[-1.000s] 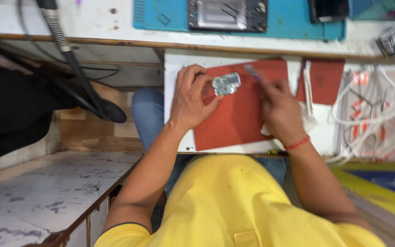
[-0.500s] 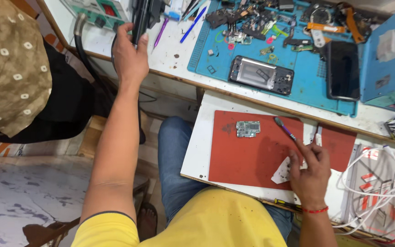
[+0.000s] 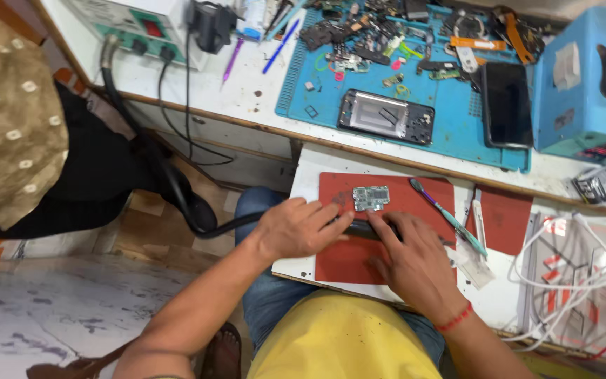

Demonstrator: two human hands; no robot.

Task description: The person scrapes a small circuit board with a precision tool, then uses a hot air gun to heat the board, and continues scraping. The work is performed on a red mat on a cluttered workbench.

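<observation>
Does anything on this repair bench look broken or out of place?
The phone frame on the blue mat lies opened, its inside bare. Loose parts are scattered behind it. A bare circuit board sits on the red mat beyond both hands.

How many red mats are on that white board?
2: a large red mat under both hands, and a smaller red mat to its right, beside the white cables. Others may be hidden.

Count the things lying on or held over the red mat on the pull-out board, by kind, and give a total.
Circuit boards: 1, small green circuit board
Brush-like tools: 1, purple and teal tool
Dark handpieces: 1, black handpiece, held by left hand and right hand
Total: 3
</observation>
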